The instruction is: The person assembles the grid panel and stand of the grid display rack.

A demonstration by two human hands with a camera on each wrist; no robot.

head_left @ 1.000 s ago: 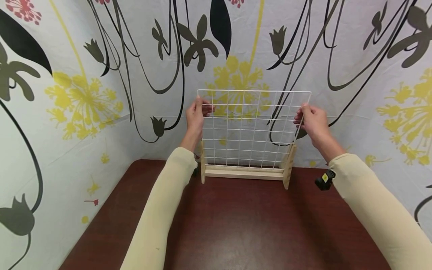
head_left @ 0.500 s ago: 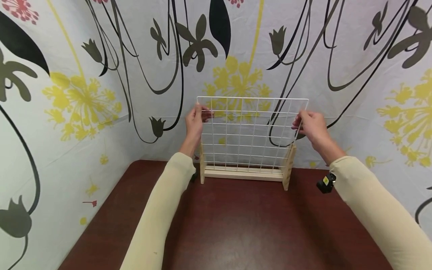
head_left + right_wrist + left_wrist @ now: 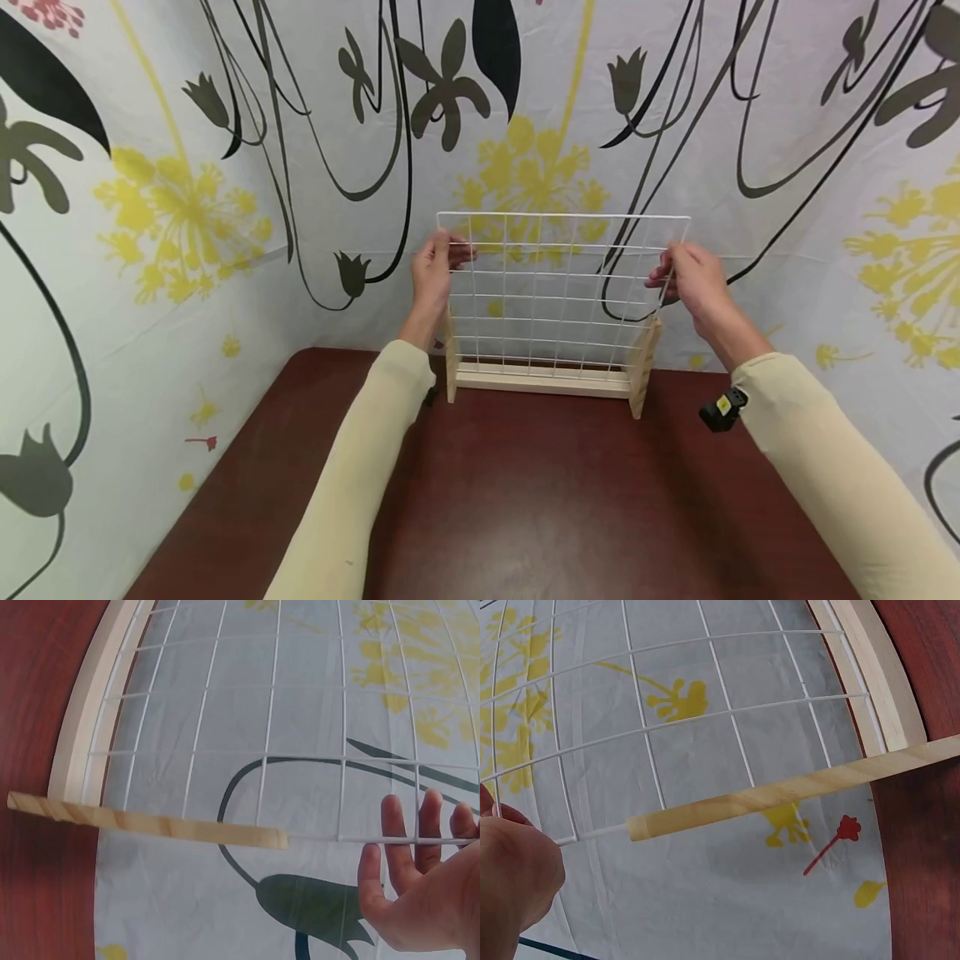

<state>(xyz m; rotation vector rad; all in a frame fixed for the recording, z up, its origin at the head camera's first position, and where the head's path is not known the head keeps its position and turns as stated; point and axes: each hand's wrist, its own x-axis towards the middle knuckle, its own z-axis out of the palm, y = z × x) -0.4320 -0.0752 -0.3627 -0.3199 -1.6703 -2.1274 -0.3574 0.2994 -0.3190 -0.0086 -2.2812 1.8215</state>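
Note:
A white wire grid panel (image 3: 562,216) stands upright in a pale wooden stand (image 3: 542,383) at the back of the table. Its lower edge lies along the stand's crossbar, between two side posts. My left hand (image 3: 432,271) grips the panel's left edge near the top, fingers reaching behind the wires. On the opposite edge, at about the same height, my right hand (image 3: 697,279) holds the side wire. The left wrist view has a wooden post (image 3: 780,795) along the panel's edge, below my left hand (image 3: 521,870). In the right wrist view, fingers of my right hand (image 3: 427,896) lie across the edge wire.
The dark red-brown table (image 3: 555,500) spreads out in front of the stand. Behind and to the left hangs a pale cloth (image 3: 300,208) with yellow, grey and black flower prints, close behind the panel. A small black camera (image 3: 723,408) sits at my right wrist.
Both hands have come down a little with the panel, so its top wire sits lower over the stand. Most of this happened in the first half second. The stand stays in place.

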